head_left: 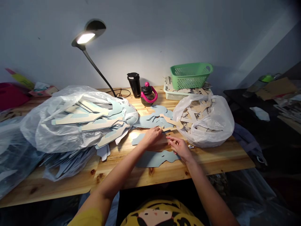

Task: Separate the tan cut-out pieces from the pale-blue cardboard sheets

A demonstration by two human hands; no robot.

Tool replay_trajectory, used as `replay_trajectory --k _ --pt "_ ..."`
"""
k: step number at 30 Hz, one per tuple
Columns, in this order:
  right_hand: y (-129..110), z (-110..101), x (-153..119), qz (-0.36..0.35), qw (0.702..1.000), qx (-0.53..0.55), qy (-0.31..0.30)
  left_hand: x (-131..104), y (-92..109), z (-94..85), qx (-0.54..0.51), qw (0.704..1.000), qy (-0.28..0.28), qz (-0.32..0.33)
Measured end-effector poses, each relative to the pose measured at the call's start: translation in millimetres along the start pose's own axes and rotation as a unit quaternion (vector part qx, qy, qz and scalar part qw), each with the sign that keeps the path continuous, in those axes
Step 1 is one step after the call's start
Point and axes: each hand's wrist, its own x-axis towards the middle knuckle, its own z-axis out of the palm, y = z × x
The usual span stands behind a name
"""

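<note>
My left hand (154, 136) is closed, its fingertips bent down beside small beige cardboard strips (169, 129); what it grips is hidden. A short way to the right, my right hand (180, 148) has its thumb and fingers drawn together, and anything between them is too small to make out. Below the hands a grey-blue cut-out sheet (152, 159) with a wavy edge lies flat on the wooden table (169, 177). Another light-blue piece (138, 139) lies partly behind my left forearm. Beyond the hands are stacked light-blue cut-outs (150, 121).
At left, a large clear plastic bag (47, 125) spills long cut-outs. A bag of cardboard scraps (213, 131) stands at right, before a green basket (191, 77) on a white basket (175, 94). Behind are a lit desk lamp (96, 67), black tumbler (134, 86) and pink-handled bottle (147, 94).
</note>
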Motion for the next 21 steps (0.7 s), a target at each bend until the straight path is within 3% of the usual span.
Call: replay_trajectory --k 3,7,14,17,21 --pt "5.0 9.7 0.2 -0.019 0.998 -0.051 0.035 -4.9 4.3 -2.8 -0.079 0.993 0.065 -0.066" --pt "0.8 23.3 2.5 -0.061 0.992 -0.079 0.077 -20.9 16.0 -10.4 -0.228 0.956 0.118 -0.139" --pt "-15.0 43.6 -3.8 -0.045 0.998 0.037 -0.001 -53.5 33.9 -13.5 -0.397 0.885 0.157 -0.187" --pt "-19.2 47.0 -9.6 -0.029 0.997 0.067 -0.032 -59.4 35.7 -10.7 -0.411 0.871 0.180 -0.198" --pt "-22.4 47.4 -13.4 -0.073 0.996 0.050 -0.021 -64.1 39.8 -10.0 -0.409 0.869 0.194 -0.200"
